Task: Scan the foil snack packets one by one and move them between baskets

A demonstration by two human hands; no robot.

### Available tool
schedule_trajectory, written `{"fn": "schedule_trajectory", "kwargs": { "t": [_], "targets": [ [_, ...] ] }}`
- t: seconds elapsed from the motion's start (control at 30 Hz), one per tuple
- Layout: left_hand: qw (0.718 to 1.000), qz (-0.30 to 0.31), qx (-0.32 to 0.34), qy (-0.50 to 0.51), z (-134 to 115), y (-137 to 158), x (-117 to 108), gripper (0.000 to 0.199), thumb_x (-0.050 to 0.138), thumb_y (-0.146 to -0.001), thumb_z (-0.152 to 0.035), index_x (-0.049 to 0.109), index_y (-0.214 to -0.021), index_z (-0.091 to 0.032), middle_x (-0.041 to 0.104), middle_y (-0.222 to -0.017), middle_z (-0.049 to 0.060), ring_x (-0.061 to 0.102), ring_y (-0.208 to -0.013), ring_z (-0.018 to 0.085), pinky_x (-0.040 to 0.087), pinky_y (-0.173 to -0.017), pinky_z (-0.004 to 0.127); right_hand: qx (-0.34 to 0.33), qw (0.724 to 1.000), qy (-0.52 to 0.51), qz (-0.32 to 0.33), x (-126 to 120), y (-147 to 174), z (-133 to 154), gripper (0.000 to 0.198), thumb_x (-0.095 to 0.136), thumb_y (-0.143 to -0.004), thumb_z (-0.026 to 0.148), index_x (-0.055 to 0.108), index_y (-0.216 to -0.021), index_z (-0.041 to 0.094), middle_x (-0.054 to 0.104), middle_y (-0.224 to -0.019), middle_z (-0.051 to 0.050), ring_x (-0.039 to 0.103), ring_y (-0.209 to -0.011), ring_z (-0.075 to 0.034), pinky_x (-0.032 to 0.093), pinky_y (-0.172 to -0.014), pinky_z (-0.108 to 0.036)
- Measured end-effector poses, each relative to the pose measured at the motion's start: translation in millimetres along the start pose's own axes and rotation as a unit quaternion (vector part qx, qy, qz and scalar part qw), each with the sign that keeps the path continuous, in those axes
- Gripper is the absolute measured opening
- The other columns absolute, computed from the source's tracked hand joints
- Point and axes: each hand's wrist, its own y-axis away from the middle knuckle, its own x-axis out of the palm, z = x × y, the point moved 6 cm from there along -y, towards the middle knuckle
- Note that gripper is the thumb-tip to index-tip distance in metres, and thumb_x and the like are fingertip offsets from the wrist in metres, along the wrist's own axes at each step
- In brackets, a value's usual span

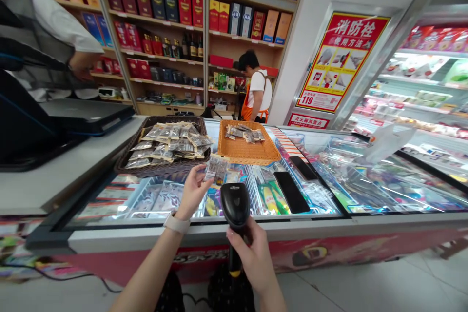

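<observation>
My left hand (pixel 193 191) pinches a small packet (pixel 217 168) at its fingertips, my right hand (pixel 253 249) grips a black scanner (pixel 235 204), and a loosened left pinch could drop the packet onto the glass (pixel 210 213) below

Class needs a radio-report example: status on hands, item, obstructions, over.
Left hand: holding clear plastic packet. Right hand: gripping barcode scanner, pointed toward packet. Nothing visible between them; two phones lie right, on freezer glass.

Long, glass-topped chest freezer with a pale rim (pixel 329 228) and red front.
On its glass: a dark-brown woven basket (pixel 164 169), an orange woven basket (pixel 234 152) beside it, and two flat black rectangular phones (pixel 291 191) (pixel 303 167).
</observation>
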Motion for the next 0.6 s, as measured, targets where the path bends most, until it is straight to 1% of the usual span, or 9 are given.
{"fn": "schedule_trajectory", "kwargs": {
  "t": [0.1,0.2,0.27,0.33,0.4,0.43,0.5,0.6],
  "targets": [
    [1.000,-0.020,-0.006,-0.021,4.7,3.4,-13.4,0.063,0.087,-0.066,-0.045,0.055,-0.113,-0.018,0.075,-0.093,0.009,0.073,-0.090,0.023,0.055,-0.081,0.032,0.005,1.000,0.000,0.006,4.3,1.3,-1.9,0.030,0.073,-0.088,0.038,0.076,-0.107,0.016,0.076,-0.095,-0.006,0.064,-0.088,-0.023,0.049,-0.082,-0.030],
    [0.999,-0.034,-0.005,-0.020,-1.1,1.7,-20.9,0.058,0.090,-0.060,-0.044,0.058,-0.101,-0.018,0.075,-0.089,0.008,0.072,-0.084,0.022,0.054,-0.078,0.031,0.007,1.000,0.002,0.003,4.7,1.1,-4.1,0.030,0.073,-0.087,0.039,0.076,-0.106,0.016,0.075,-0.092,-0.006,0.064,-0.084,-0.022,0.049,-0.080,-0.029],
    [0.999,-0.045,-0.001,-0.023,-7.4,-0.2,-24.9,0.054,0.091,-0.057,-0.044,0.061,-0.093,-0.017,0.073,-0.083,0.005,0.069,-0.075,0.019,0.052,-0.072,0.029,0.008,1.000,0.004,-0.002,3.2,0.7,-4.7,0.029,0.073,-0.087,0.039,0.075,-0.104,0.016,0.075,-0.091,-0.005,0.063,-0.084,-0.022,0.049,-0.080,-0.029],
    [0.998,-0.047,0.002,-0.032,-12.3,-2.4,-27.6,0.047,0.090,-0.058,-0.045,0.063,-0.083,-0.016,0.067,-0.070,0.001,0.062,-0.064,0.015,0.048,-0.064,0.026,0.013,1.000,0.011,-0.005,1.5,0.6,-5.5,0.028,0.073,-0.087,0.040,0.075,-0.103,0.016,0.074,-0.089,-0.005,0.062,-0.083,-0.021,0.049,-0.079,-0.028],
    [0.998,-0.049,-0.001,-0.035,-13.4,-4.6,-29.7,0.042,0.088,-0.061,-0.048,0.064,-0.075,-0.016,0.060,-0.062,-0.001,0.054,-0.058,0.011,0.042,-0.058,0.024,0.018,1.000,0.022,-0.006,-0.3,0.8,-6.6,0.027,0.073,-0.087,0.040,0.075,-0.100,0.016,0.073,-0.087,-0.005,0.062,-0.082,-0.021,0.049,-0.078,-0.029],
    [0.998,-0.053,-0.007,-0.030,-12.1,-5.6,-30.6,0.042,0.088,-0.061,-0.049,0.065,-0.073,-0.015,0.059,-0.061,-0.002,0.052,-0.058,0.011,0.040,-0.056,0.023,0.020,0.999,0.027,-0.006,-1.0,0.9,-7.3,0.027,0.073,-0.087,0.040,0.074,-0.100,0.016,0.073,-0.087,-0.005,0.062,-0.082,-0.021,0.049,-0.077,-0.029],
    [0.998,-0.064,-0.026,-0.011,-6.4,-6.9,-31.5,0.046,0.088,-0.059,-0.053,0.068,-0.074,-0.014,0.062,-0.065,0.000,0.053,-0.061,0.012,0.039,-0.056,0.023,0.023,0.999,0.037,-0.005,-2.0,1.5,-9.1,0.027,0.072,-0.088,0.040,0.074,-0.100,0.016,0.073,-0.087,-0.005,0.062,-0.082,-0.021,0.048,-0.077,-0.030],
    [0.996,-0.064,-0.059,0.012,3.4,-6.5,-28.6,0.053,0.086,-0.058,-0.059,0.074,-0.079,-0.012,0.069,-0.074,0.005,0.058,-0.067,0.015,0.042,-0.061,0.025,0.037,0.998,0.043,0.017,-0.6,2.3,-14.0,0.028,0.072,-0.088,0.039,0.074,-0.102,0.016,0.072,-0.089,-0.005,0.062,-0.082,-0.022,0.048,-0.078,-0.030]
  ]
}}
